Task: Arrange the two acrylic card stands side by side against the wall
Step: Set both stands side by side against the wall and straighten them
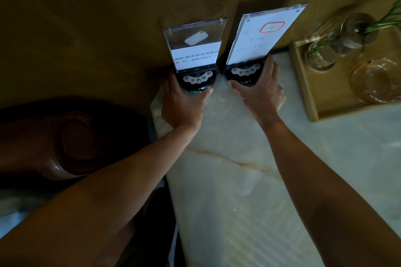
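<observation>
now | left hand [183, 102] grips left card stand [195, 50], right hand [260, 91] grips right card stand [263, 34] | wooden tray [312, 97] near right | table edge [158, 128] just left

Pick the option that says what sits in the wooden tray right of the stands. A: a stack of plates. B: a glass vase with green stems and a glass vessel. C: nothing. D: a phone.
B: the tray holds a glass vase with green stems and an amber glass vessel, right of the stand held by the right hand.
</observation>
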